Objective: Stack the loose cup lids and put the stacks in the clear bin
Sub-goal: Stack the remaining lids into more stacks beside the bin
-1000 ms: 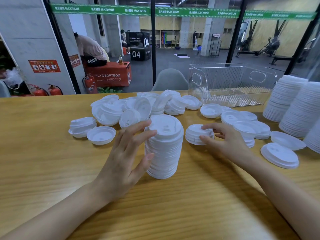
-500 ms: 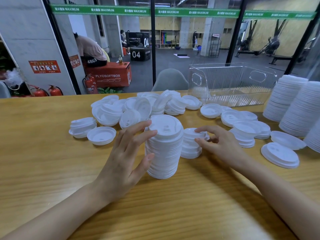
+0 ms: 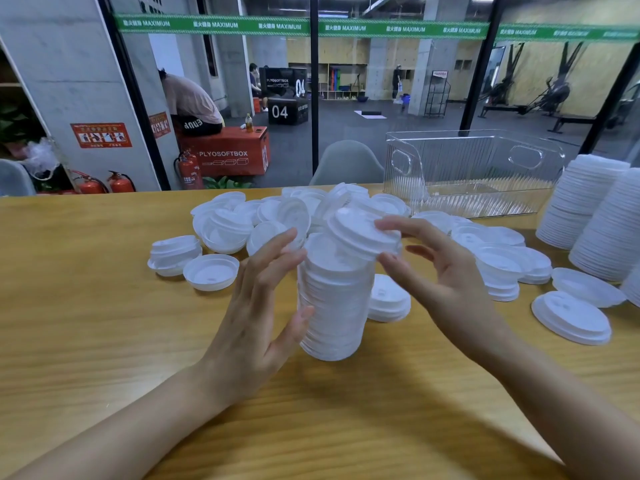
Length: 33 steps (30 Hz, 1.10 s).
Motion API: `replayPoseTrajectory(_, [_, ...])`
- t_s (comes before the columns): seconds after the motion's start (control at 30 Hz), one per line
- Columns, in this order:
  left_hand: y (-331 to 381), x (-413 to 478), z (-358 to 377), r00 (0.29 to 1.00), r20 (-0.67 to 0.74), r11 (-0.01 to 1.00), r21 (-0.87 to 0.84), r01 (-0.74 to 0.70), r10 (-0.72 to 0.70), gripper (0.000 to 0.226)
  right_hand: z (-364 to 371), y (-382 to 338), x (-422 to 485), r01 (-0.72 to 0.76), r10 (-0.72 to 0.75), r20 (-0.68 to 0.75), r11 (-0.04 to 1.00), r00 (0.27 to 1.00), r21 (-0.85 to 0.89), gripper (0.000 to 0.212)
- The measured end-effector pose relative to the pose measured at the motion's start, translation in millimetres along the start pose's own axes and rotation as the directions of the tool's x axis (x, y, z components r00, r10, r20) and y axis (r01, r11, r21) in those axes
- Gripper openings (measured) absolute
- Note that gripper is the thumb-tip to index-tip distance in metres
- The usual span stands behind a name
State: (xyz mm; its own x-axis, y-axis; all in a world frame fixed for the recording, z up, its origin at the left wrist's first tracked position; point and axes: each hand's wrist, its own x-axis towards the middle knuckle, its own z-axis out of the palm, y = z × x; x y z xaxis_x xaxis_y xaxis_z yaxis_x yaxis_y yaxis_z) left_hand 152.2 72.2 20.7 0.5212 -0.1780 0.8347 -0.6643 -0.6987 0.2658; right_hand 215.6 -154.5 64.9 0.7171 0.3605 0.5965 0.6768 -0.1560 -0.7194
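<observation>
In the head view, the stack (image 3: 332,306) stood upright on the worktop (image 3: 86,323), long axis vertical, between the two hands. The left hand (image 3: 256,317) braced its left side, fingers (image 3: 273,251) nearly straight and thumb touching, not wrapped round it. The right hand (image 3: 450,285) pinched a few nested lids (image 3: 360,233), fingers above and thumb below, tilted over the stack's top. The coming move was probably to level them and seat them straight down, which fell to the right hand. A short stack (image 3: 389,301) sat just beside the tall one, on its right. Loose lids (image 3: 263,220) lay behind. The bin (image 3: 474,174) stood beyond to the right, with finished stacks (image 3: 585,209) near it.
</observation>
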Motion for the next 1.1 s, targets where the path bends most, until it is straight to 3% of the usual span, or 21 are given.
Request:
replayPoseTrajectory(0.27, [-0.5,-0.4,-0.1,1.0,0.02,0.999,0.041,0.005,-0.005,0.044,13.9,-2.5,-1.0,0.084,-0.077,0.095,0.993,0.993,-0.077,0.035])
replayPoseTrajectory(0.7, [0.4,0.0,-1.2,0.998,0.057,0.995,0.102,0.022,-0.027,0.043,18.8,1.6,-0.2,0.097,-0.091,0.071,0.991,0.993,-0.096,0.034])
replayPoseTrajectory(1.03, [-0.2,-0.7,-1.7,0.997,0.063,0.994,0.102,0.03,-0.036,0.044,2.5,11.0,-0.7,0.09,-0.082,0.074,0.991,0.994,-0.102,0.047])
replayPoseTrajectory(1.1, [0.2,-0.8,-1.9,0.997,0.065,0.994,0.101,0.03,-0.037,0.044,-9.0,26.5,-2.1,0.093,-0.081,0.072,0.978,0.994,-0.187,0.046])
